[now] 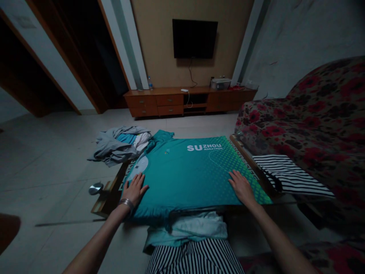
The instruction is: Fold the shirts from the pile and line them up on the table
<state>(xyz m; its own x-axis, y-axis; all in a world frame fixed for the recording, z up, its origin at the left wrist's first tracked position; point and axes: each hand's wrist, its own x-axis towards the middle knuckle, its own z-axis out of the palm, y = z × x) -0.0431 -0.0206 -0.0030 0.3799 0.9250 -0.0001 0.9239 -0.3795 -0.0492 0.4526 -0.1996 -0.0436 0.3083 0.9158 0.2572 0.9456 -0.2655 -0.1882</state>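
Note:
A teal T-shirt [188, 175] with white "SUZHOU MARATHON" lettering lies spread flat on a low wooden table [107, 199]. My left hand [134, 189], with a metal bangle [126, 204] at the wrist, rests palm down on the shirt's near left part. My right hand [242, 187] presses flat on its near right part. Neither hand grips anything. A pale folded cloth [198, 228] lies at the table's near edge, above my striped trousers [194, 258]. A grey clothing pile [116, 146] sits beyond my left hand, and a black-and-white striped garment [291, 175] lies to the right.
A red floral sofa [308, 114] runs along the right side. A small round metal object [96, 188] stands left of the table, above a tiled floor [51, 163]. Ahead stands a low wooden cabinet [188, 101] beneath a wall-mounted television [194, 39].

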